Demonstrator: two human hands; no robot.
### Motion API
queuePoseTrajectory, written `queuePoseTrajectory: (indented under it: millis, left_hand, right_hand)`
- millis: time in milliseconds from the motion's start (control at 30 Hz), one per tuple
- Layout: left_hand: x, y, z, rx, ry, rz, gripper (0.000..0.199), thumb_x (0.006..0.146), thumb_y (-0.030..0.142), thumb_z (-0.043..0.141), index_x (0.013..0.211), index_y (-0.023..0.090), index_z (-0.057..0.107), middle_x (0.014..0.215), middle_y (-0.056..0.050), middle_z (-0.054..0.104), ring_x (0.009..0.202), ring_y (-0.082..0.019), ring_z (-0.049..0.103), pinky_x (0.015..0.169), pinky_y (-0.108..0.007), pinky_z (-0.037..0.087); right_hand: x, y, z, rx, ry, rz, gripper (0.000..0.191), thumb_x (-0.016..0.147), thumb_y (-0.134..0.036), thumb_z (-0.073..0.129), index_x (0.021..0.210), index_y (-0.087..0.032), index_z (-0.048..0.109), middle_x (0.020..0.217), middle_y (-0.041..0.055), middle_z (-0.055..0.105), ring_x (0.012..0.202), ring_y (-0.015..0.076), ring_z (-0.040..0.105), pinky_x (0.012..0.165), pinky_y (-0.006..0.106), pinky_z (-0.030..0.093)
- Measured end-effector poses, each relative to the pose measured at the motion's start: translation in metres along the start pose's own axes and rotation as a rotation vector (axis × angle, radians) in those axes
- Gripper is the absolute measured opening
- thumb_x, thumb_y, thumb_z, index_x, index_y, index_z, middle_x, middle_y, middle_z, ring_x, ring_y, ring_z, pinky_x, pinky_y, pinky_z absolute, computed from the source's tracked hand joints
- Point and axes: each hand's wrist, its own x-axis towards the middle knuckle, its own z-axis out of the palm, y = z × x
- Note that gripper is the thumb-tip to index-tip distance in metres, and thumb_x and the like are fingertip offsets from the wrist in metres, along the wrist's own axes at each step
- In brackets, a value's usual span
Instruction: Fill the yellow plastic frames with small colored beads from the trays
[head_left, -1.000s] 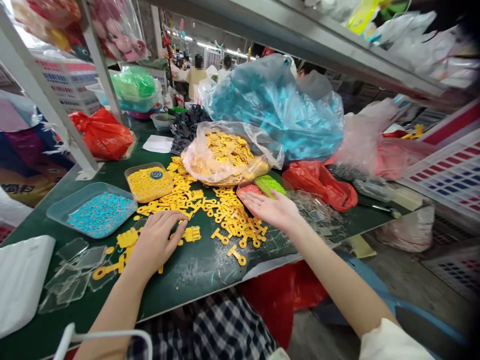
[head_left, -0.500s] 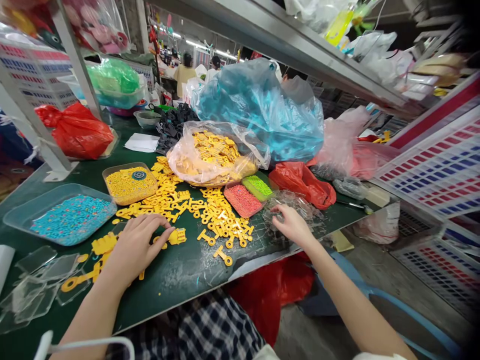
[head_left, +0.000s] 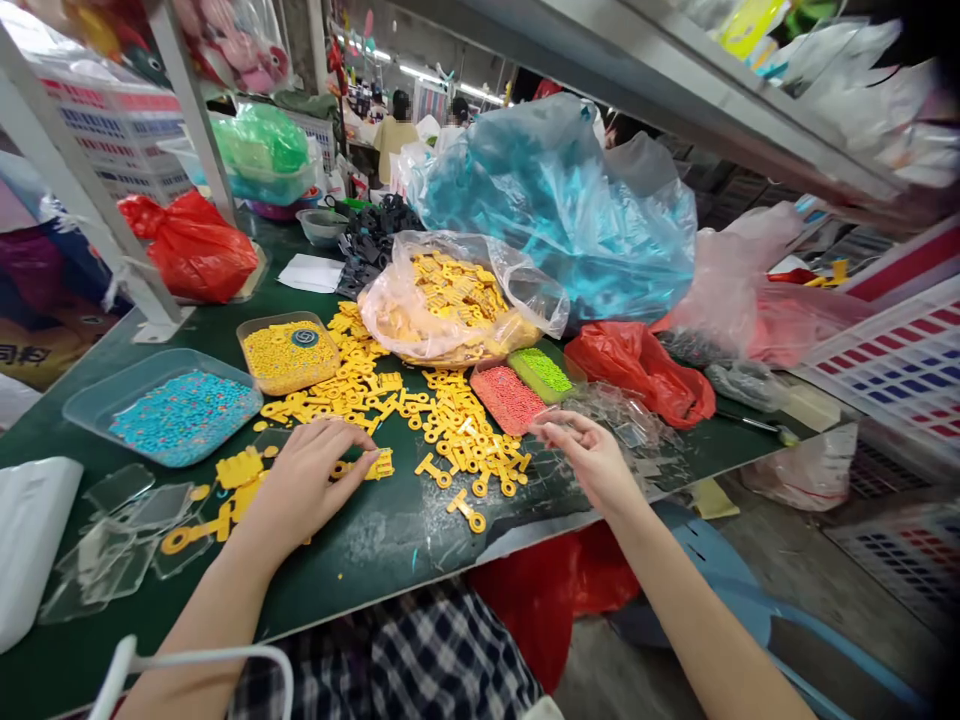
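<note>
My left hand (head_left: 319, 485) rests low over the table, fingers curled and thumb tip brought close to the index finger. A small yellow plastic part (head_left: 383, 464) with a ridged face shows at those fingertips. My right hand (head_left: 592, 460) is off to the right, its thumb and fingers pinched together beside the tray of pink beads (head_left: 508, 398); whatever is between them is too small or clear to identify. Behind that hand lies a pile of clear plastic pieces (head_left: 637, 425). Loose yellow ring-ended parts (head_left: 469, 440) spread between the hands.
Trays of blue beads (head_left: 184, 415), yellow beads (head_left: 281, 355) and green beads (head_left: 544, 370) stand around. Further back are an open bag of yellow parts (head_left: 457, 300), a large blue bag (head_left: 562, 220) and a red bag (head_left: 641, 365). Clear plates (head_left: 112, 545) lie at left.
My right hand has drawn back leftward from the clear plastic pieces, its fingers now pinched. My left hand stays by the yellow part. The whole view has shifted slightly.
</note>
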Motion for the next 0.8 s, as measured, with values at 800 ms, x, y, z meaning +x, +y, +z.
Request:
queuePoseTrajectory:
  millis: [800]
  left_hand:
    - [-0.004, -0.004, 0.005, 0.066, -0.036, -0.015, 0.031, 0.089, 0.040, 0.066, 0.111, 0.017, 0.068, 0.105, -0.008, 0.072, 0.104, -0.025, 0.061, 0.098, -0.043, 0.045]
  right_hand:
    - [-0.007, -0.035, 0.162, 0.180, -0.574, -0.092, 0.034, 0.095, -0.051, 0.048, 0.118, -0.026, 0.044, 0.120, 0.0092, 0.069, 0.115, 0.0217, 0.064, 0.101, 0.046, 0.048]
